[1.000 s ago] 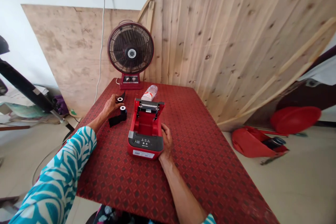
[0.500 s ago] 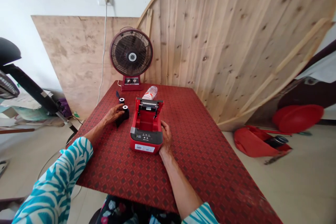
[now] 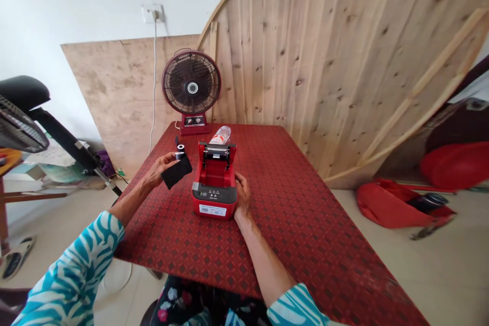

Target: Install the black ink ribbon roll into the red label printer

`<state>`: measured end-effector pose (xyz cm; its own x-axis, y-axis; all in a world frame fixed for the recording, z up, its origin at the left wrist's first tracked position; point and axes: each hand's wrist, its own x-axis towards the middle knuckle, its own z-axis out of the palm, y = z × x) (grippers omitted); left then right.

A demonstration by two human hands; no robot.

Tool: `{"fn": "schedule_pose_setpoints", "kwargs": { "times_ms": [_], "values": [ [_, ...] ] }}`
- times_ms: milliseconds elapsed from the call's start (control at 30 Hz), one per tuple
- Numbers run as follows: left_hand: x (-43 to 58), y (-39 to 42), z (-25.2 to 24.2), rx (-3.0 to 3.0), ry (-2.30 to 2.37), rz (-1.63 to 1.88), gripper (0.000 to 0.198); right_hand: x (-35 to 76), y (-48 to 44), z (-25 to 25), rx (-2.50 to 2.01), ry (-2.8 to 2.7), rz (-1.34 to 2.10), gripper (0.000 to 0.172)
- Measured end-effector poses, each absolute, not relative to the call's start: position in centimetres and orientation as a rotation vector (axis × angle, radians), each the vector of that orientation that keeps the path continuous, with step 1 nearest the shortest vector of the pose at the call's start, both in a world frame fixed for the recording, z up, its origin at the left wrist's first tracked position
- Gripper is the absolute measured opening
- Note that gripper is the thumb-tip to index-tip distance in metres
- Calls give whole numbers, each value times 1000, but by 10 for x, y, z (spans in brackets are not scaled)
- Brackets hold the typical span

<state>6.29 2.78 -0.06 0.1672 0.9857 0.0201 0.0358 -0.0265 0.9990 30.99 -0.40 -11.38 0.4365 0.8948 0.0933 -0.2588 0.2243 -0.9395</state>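
Note:
A red label printer (image 3: 214, 189) with its lid open sits on the red patterned table (image 3: 298, 214). My right hand (image 3: 242, 197) rests against the printer's right side, fingers curled on its casing. My left hand (image 3: 158, 169) holds a black ribbon roll (image 3: 176, 170) lifted just above the table, left of the printer. A second small black roll with a white core (image 3: 179, 148) stands on the table behind it.
A plastic bottle (image 3: 220, 135) lies behind the printer. A maroon fan (image 3: 191, 89) stands at the table's far edge, plugged into a wall socket (image 3: 153, 12). Wooden panels lean on the right. Red bags (image 3: 397, 209) lie on the floor; another fan (image 3: 23, 117) stands left.
My left hand closed on the black ribbon roll and raised it off the table. My right hand stayed on the printer. The camera view tilted upward and back.

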Motion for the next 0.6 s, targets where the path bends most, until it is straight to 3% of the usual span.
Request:
{"fn": "schedule_pose_setpoints", "kwargs": {
  "times_ms": [267,600],
  "values": [
    [107,-5,43,1472,928,838,42,308,-5,-111,-1031,-792,877,35],
    [138,4,47,1740,990,728,35,306,-8,-103,-1032,-796,886,33]
  ]
}}
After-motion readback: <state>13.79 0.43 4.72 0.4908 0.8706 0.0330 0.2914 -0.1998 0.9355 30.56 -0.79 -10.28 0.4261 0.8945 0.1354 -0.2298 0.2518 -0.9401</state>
